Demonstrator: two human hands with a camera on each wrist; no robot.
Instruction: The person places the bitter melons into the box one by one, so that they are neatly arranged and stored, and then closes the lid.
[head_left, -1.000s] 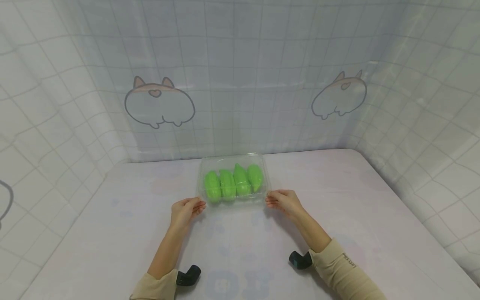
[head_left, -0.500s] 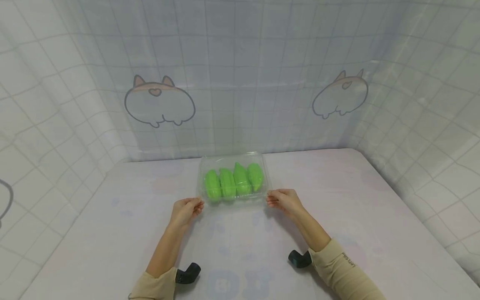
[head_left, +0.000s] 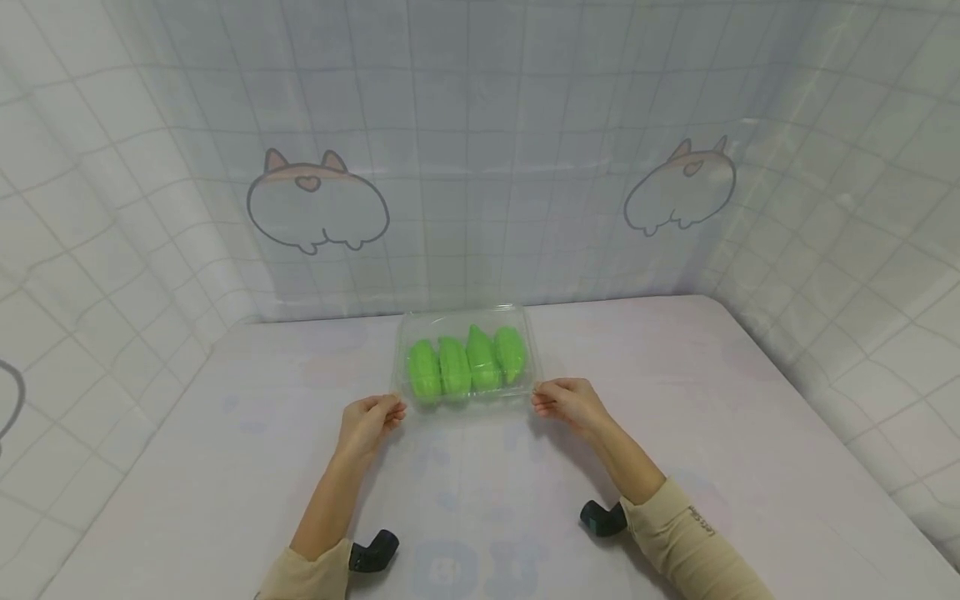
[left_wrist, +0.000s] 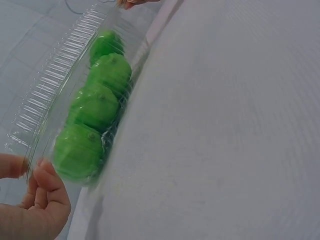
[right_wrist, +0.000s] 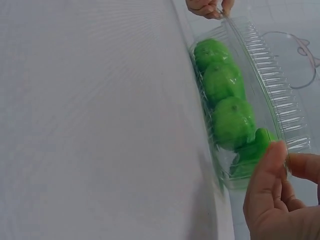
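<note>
A clear plastic clamshell box point(head_left: 442, 325) stands near the back of the table, its lid down. Through the plastic show several green, elongated, vegetable-like pieces point(head_left: 482, 358) lying side by side; one has a pointed tip. At the box's near left corner, my left hand point(head_left: 367, 423) pinches the rim between thumb and fingers. The left wrist view shows that left hand point(left_wrist: 42, 200) close up, with the ribbed lid edge point(left_wrist: 55, 70) beside it. My right hand point(head_left: 573, 407) pinches the near right corner in the same way, and the right wrist view shows the right hand point(right_wrist: 280, 195) up close.
A pale patterned cloth covers the table point(head_left: 465, 467). Grid-patterned curtains point(head_left: 465, 167) with animal drawings hang behind it and along both sides. A dark, bent piece point(head_left: 375, 552) sticks out at the left cuff, and a similar dark piece point(head_left: 602, 518) at the right.
My left fingertips have shifted very slightly to the left at the box's corner. The box, the green pieces and my right hand look practically the same.
</note>
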